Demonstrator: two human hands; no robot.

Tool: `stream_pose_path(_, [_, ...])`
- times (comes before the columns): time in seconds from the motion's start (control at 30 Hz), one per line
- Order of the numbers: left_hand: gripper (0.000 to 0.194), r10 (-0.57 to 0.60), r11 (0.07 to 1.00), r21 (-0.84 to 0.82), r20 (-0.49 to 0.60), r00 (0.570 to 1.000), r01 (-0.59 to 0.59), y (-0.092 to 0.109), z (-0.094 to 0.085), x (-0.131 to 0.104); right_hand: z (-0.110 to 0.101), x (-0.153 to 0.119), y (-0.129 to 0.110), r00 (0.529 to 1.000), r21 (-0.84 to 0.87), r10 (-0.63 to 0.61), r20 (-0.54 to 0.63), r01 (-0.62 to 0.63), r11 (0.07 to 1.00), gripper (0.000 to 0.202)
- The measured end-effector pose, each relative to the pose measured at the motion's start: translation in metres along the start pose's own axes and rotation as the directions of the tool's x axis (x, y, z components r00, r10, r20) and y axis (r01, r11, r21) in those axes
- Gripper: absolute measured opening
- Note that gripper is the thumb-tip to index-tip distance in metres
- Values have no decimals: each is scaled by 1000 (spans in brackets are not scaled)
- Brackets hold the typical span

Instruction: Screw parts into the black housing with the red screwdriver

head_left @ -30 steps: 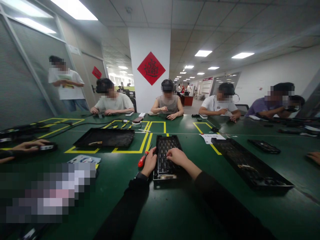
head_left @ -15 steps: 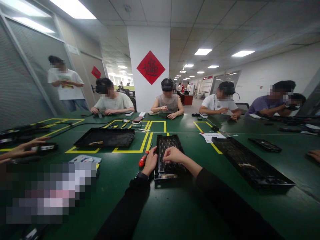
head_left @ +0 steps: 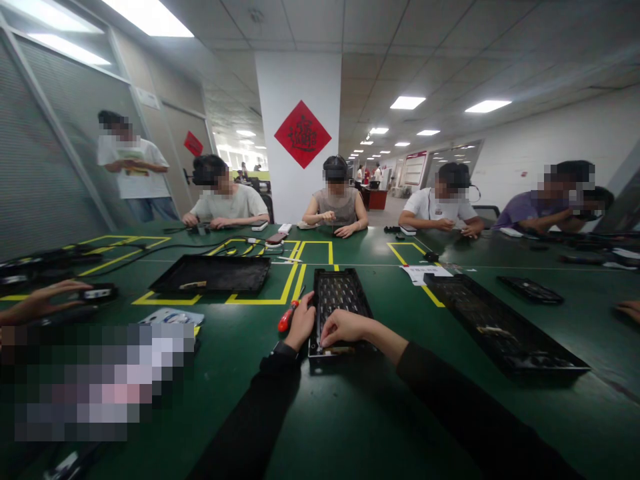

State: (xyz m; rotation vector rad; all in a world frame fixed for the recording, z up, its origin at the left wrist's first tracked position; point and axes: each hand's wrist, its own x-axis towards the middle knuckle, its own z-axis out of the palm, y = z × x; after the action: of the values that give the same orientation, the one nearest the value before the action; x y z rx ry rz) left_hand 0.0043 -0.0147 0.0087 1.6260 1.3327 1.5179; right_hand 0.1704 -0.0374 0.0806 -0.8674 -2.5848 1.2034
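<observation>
In front of me lies a long black casing [head_left: 343, 293], possibly a keyboard part, with rows of small pale marks and a brownish strip at its near end. My left hand [head_left: 301, 319] grips its left edge, fingers along the outside and thumb at the rim. A red-handled screwdriver [head_left: 286, 316] lies just left of that hand, its tip pointing away. Over the casing's near left corner, my right hand [head_left: 343, 328] is closed in a pinch, fingertips down at the corner. Whatever is between them is too small to make out.
Black trays lie at the left [head_left: 213, 275] and right [head_left: 505, 327], and a smaller black part [head_left: 530, 289] lies beyond. A printed sheet [head_left: 425, 274] touches the right tray. A co-worker's hand [head_left: 47, 301] holds a dark device at far left. Cables [head_left: 145, 248] cross the table.
My right hand has moved toward me and slightly left, from above the casing's middle to its near left corner. My left hand stays at the edge.
</observation>
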Motion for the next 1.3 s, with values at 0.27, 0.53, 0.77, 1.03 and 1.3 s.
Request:
stream_pose_path(0.27, [53,-19,1000,-7,-8,1000,19,-2,0,1,-2,2,-2,997,-50,24,71,-21,999,24])
stream_pose_path(0.53, [54,-13,1000,-12,-7,1000,13,-2,1,1,-1,2,-3,995,-35,83,59,-81,996,24])
stream_pose_path(0.77, [56,1,1000,-15,-1,1000,-1,-3,0,0,-2,9,-3,990,-27,108,92,-106,994,19])
stream_pose_path(1.03, [55,-6,1000,-31,-11,1000,5,-5,1,2,-2,10,-3,985,-13,145,91,-144,989,18])
stream_pose_path(1.3, [54,-7,1000,-14,-7,1000,7,-3,1,2,0,12,-3,980,9,192,55,-193,981,18])
